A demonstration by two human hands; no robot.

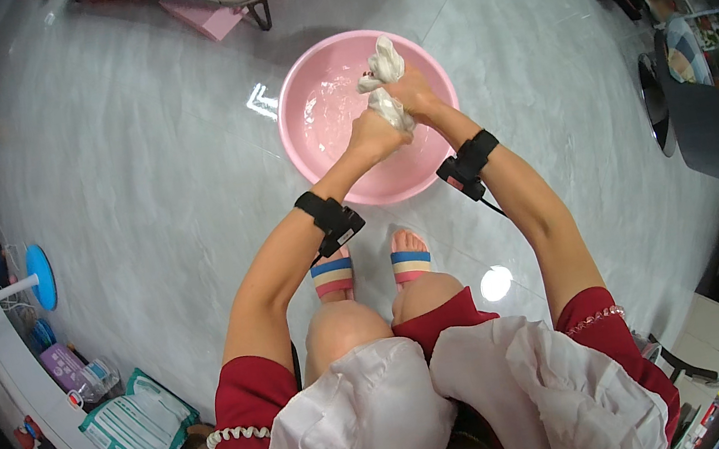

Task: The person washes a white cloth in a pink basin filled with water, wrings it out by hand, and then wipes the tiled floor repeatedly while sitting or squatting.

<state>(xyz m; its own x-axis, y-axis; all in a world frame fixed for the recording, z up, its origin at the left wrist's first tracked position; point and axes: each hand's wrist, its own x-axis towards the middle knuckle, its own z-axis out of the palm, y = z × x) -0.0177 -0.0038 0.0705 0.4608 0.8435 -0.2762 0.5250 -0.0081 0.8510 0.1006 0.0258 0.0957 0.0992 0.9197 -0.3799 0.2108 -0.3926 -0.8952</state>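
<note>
A round pink plastic basin (303, 163) stands on the floor in front of my feet, with rippling water in it. Above its right half, both my hands grip a bunched, twisted white cloth (386, 59). My left hand (378, 138) is closed around the lower part, nearer to me. Farther up, my right hand (413, 89) holds the same cloth, and a crumpled end sticks out beyond it. Each forearm wears a black strap with a small black device. The fingers are partly hidden by the cloth and the hands.
Grey glossy tiled floor (149, 150) surrounds the basin. A bagged package (140, 427), a clear plastic bottle (97, 378) and a blue round base with a pole (41, 277) are at the left. A grey chair (704, 128) stands right; a pink object (210, 18) lies beyond the basin.
</note>
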